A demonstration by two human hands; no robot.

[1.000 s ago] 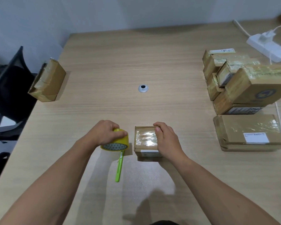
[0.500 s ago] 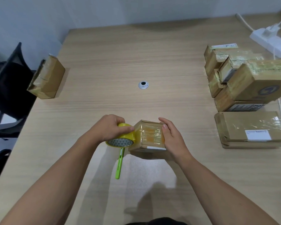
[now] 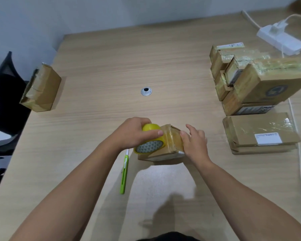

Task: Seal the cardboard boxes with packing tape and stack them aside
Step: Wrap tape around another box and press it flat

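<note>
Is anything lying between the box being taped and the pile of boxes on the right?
Nothing visible does. Bare table separates the small box from the pile of boxes; only the right hand touches the box's right side.

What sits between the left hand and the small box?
The yellow tape roll: the left hand grips it against the left face of the small box, seen in the head view.

A yellow tape roll [image 3: 149, 146] is gripped by the left hand [image 3: 134, 134] and held against a tilted small box [image 3: 172, 141], which is braced from the other side by the loosely spread right hand [image 3: 195, 145].
</note>
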